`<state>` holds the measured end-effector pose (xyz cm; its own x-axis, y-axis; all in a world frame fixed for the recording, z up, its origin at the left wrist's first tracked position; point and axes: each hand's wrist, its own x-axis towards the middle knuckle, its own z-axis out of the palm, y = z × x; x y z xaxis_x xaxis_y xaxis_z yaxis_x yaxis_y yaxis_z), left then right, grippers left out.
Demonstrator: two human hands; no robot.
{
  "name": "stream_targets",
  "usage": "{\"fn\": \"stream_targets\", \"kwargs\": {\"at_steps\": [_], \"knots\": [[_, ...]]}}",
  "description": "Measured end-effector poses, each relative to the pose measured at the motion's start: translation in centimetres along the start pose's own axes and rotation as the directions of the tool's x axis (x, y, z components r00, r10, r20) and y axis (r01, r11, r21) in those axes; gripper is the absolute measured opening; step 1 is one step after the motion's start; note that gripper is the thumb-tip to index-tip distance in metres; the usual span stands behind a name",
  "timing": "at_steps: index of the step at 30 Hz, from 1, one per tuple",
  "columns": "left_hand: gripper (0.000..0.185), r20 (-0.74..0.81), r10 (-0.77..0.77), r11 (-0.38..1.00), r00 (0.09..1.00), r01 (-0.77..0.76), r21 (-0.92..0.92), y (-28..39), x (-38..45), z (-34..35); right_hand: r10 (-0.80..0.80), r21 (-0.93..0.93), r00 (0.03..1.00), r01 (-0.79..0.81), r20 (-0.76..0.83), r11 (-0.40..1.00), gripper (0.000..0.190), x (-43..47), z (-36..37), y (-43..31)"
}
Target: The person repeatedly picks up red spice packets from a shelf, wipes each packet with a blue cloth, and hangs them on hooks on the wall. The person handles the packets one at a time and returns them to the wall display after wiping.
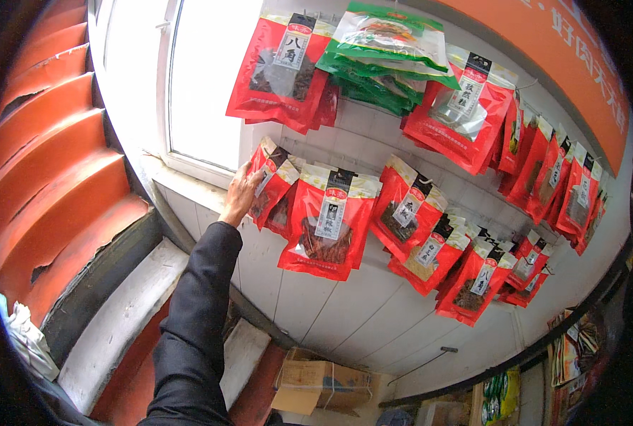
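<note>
My left hand (240, 196), in a dark sleeve, reaches up to the left end of a lower row of hanging packets. It grips the left edge of a red spice packet (278, 173) with a clear window, which hangs tilted. Just right of it hangs a larger red packet of dried chilli peppers (324, 239). Above are a red packet of star anise (282, 69) and green-and-white packets (386, 45), overlapping in a bunch. My right hand is out of view.
More red spice packets (410, 207) hang on wall hooks to the right. A window (204, 96) adjoins the packets. Worn orange-red stairs (66, 186) rise at the left. Below are a cardboard box (322, 378) and a thin metal rod (423, 365). An orange sign (551, 58) bears writing.
</note>
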<state>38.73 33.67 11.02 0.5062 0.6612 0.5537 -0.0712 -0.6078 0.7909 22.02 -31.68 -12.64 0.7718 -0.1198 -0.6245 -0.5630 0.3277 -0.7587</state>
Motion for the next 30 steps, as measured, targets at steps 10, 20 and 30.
{"fn": "stream_targets", "kwargs": {"at_steps": [10, 20, 30], "knots": [[0.063, 0.094, -0.003, 0.99, 0.996, 0.016, -0.137, -4.6, 5.7, -0.1, -0.009, -0.072, 0.994, 0.002, -0.107, 0.997, 0.039, 2.4, 2.4, 0.4], [0.075, 0.214, -0.128, 0.928, 0.968, 0.193, -0.32, -2.0, 4.6, -1.3, 0.064, 0.037, 0.998, -0.065, 0.027, 0.997, 0.02, 0.7, 5.9, -1.7], [0.052, 0.327, -0.129, 0.822, 0.936, 0.286, -0.493, -1.2, 4.3, -1.8, 0.018, 0.038, 1.0, -0.018, 0.018, 0.999, 0.02, 0.5, 6.6, -1.9]]}}
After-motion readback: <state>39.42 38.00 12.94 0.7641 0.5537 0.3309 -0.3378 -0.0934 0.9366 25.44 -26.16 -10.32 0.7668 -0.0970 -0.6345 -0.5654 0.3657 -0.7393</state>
